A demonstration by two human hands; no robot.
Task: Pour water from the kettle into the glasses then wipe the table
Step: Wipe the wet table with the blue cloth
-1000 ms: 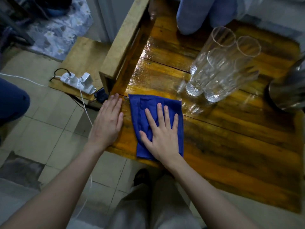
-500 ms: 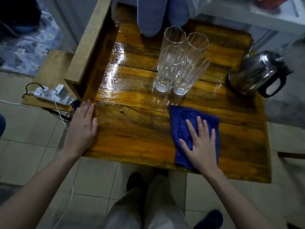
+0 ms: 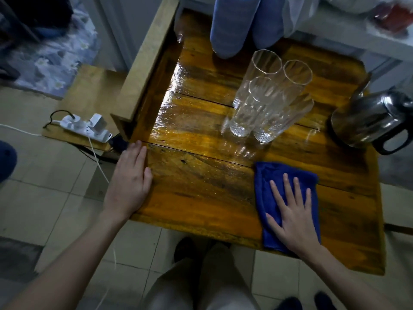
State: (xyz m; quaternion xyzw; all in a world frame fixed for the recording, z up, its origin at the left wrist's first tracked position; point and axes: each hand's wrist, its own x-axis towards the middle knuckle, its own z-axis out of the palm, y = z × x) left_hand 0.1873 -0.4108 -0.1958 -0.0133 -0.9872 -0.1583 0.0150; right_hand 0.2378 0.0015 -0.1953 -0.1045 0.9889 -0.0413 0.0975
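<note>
The fingers [image 3: 290,186] of the right hand [image 3: 292,217] are spread wide and pressed flat on a folded deep-blue cloth [image 3: 266,198], gripping nothing, only bearing down on it. The cloth lies at the near right of the glossy orange-brown wooden plank bench [image 3: 201,193], its near edge reaching the bench's front edge. The left hand [image 3: 129,184] lies palm down at the bench's near left corner, fingers straight and close together, resting on the wood and holding nothing.

Beyond the cloth, near the middle of the bench, stand tall clear faceted glasses [image 3: 268,99], upright and bunched so that they touch; I count four rims, though the overlapping glass makes the count uncertain. How much water is in them I cannot tell. The wood to their left shines wet. One stainless-steel kettle with a black handle [image 3: 368,121] sits at the right edge, well apart from the cloth.

At the far edge are two blue-clad legs [image 3: 232,25]. To the left, on a lower pale wooden shelf [image 3: 89,90], lies one white power strip [image 3: 85,128] with plugs in it. Beige tiled floor [image 3: 44,198] lies below.
</note>
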